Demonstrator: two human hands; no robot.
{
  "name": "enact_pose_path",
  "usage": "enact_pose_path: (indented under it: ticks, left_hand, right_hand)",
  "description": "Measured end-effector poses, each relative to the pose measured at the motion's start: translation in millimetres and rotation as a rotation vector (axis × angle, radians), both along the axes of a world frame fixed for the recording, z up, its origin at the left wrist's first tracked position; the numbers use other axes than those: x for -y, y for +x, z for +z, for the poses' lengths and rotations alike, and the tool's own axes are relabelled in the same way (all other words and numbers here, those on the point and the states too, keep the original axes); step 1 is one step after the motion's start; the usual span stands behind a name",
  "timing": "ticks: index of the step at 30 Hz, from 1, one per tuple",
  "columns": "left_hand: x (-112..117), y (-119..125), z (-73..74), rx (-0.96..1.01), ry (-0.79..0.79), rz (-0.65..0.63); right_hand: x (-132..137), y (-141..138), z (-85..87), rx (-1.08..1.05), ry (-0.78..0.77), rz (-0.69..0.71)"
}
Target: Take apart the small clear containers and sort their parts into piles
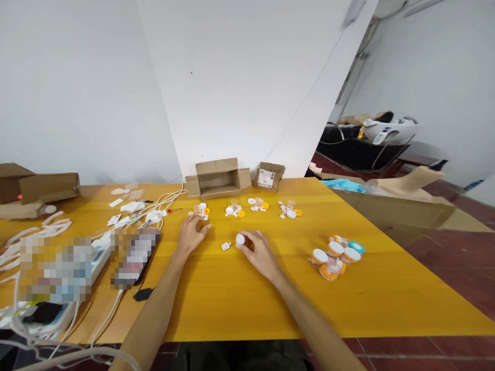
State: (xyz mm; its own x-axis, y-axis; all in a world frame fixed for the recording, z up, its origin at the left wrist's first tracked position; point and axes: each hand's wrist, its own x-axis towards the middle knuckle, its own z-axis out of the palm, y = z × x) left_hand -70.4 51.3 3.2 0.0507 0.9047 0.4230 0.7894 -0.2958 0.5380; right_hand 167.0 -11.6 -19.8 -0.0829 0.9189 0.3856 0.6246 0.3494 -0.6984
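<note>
My right hand is closed round a small container, its round white end facing left; the fingers hide most of its body. On the table just left of it lies a small white piece with dark holes. My left hand is open over the table, thumb apart from the curled fingers. Beyond its fingertips is a small group of parts: a clear cup, a white disc and an orange ring. Similar groups lie farther right, with orange rings among them.
Several small jars with white, orange and teal lids cluster at the right. Cardboard boxes stand against the wall. On the left are a phone, power strip, tangled white cables and another carton.
</note>
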Motion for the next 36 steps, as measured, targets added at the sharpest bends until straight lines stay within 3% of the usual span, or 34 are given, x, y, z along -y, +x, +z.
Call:
enact_pose_path:
  ticks: [7,11,14,17,20,28,36]
  left_hand:
    - [2.8,-0.1,4.0,0.074,0.034,0.003]
    - [10.7,8.3,9.3,0.001,0.209,-0.024]
    - [23.6,23.8,13.6,-0.128,0.244,-0.186]
    - [36.5,39.2,15.1,-0.264,0.127,-0.456]
    - [42.9,45.0,14.0,-0.306,0.008,-0.549]
    - [35.6,33.3,12.3,-0.169,-0.143,-0.509]
    - [28.6,37.2,14.6,0.131,-0.153,-0.454]
  right_hand:
    - [6.0,-2.3,8.1,0.098,0.031,0.008]
    - [9.6,-4.3,10.6,0.183,0.029,-0.018]
    - [10.3,-4.8,8.5,0.244,0.048,-0.016]
    - [10.1,-4.1,4.9,0.283,0.080,-0.008]
    - [9.6,-3.3,1.8,0.291,0.102,-0.013]
    - [10.5,-2.7,2.1,0.335,0.117,0.005]
    - [11.9,-12.2,9.5,0.432,0.172,0.049]
